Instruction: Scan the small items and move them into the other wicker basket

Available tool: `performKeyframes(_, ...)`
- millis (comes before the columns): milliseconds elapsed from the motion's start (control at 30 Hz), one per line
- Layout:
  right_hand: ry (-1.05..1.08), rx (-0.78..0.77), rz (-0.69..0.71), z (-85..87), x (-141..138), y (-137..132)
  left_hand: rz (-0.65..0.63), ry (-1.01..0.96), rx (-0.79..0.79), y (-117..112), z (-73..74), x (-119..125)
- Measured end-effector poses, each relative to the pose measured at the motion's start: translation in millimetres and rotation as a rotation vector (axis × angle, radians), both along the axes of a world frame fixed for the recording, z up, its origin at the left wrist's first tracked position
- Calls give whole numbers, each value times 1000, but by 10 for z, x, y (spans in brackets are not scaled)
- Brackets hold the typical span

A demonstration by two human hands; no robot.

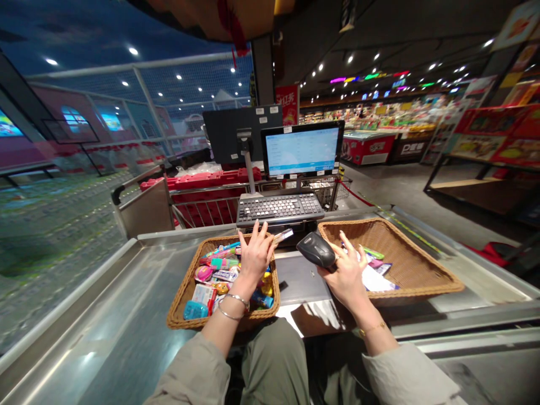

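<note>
Above the left wicker basket (172,316), my left hand (255,253) pinches a slim, narrow item (283,235) with a white end; its exact kind is too small to make out. That basket is full of small packaged goods, among them a pink round piece (204,274) and a blue translucent case (195,310). A black handheld barcode scanner (316,250) sits in my right hand (348,273), its head pointing left toward the slim item. Behind my right hand, the right wicker basket (417,264) holds a few flat packages and a green item (373,253).
A keyboard (280,208) lies just beyond the baskets, below a lit monitor (302,149). The metal counter (126,298) runs to both sides. Past it stand a shopping cart with red goods (202,199), a freezer (369,147) and a shelf (476,163).
</note>
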State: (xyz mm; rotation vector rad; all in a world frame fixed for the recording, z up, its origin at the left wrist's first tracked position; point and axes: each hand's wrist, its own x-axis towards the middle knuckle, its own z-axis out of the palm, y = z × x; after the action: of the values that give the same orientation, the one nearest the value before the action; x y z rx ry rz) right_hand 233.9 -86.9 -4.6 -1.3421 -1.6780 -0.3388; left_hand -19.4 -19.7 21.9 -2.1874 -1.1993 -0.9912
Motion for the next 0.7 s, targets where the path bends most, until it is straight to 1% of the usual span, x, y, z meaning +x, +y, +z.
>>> performKeyframes(467, -15, 21, -4, 4, 41, -12, -11, -18, 30, 3, 23, 46)
performKeyframes(700, -23, 10, -13, 20, 57, -31, 2, -16, 15, 2, 17, 42)
